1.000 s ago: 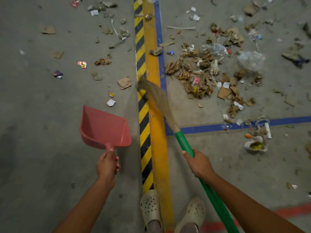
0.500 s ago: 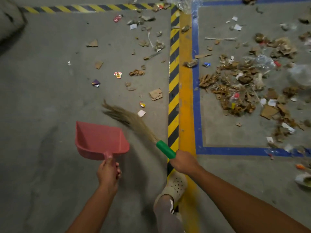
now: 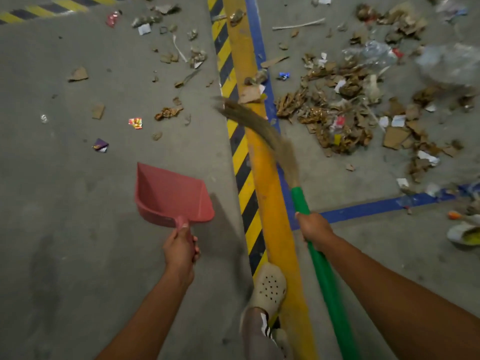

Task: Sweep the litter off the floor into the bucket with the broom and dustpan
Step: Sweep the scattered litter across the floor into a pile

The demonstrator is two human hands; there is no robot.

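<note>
Floor [image 3: 65, 229]: grey concrete with taped lines.
Loose litter [image 3: 168, 111]: cardboard scraps, paper bits and two bright wrappers, scattered over the left part of the floor, beyond the dustpan.
Dustpan [image 3: 168, 193]: red, mouth pointing away from the person, left of the striped tape. Whether its lip touches the floor cannot be told.
Left hand [image 3: 180, 249]: grip closed round the dustpan's short handle, thumb laid along the top.
Striped tape [image 3: 244, 162]: black and yellow, running away up the middle of the floor.
Yellow strip [image 3: 270, 203]: touching the striped tape on its right side.
Shoe [image 3: 270, 287]: pale, with holes, set on the striped tape and the edge of the yellow strip.
Broom [image 3: 298, 196]: green handle and blurred straw-coloured bristles, slanting up and left across the yellow strip. The bristle tips are by a cardboard scrap [image 3: 250, 94] lying on that strip.
Right hand [image 3: 313, 227]: grip closed round the green handle, near the bristles.
Blue line [image 3: 376, 206]: borders the yellow strip on the right and branches off rightward.
Heap [image 3: 335, 118]: torn cardboard, paper and clear plastic, right of the blue line, well apart from the dustpan.
</note>
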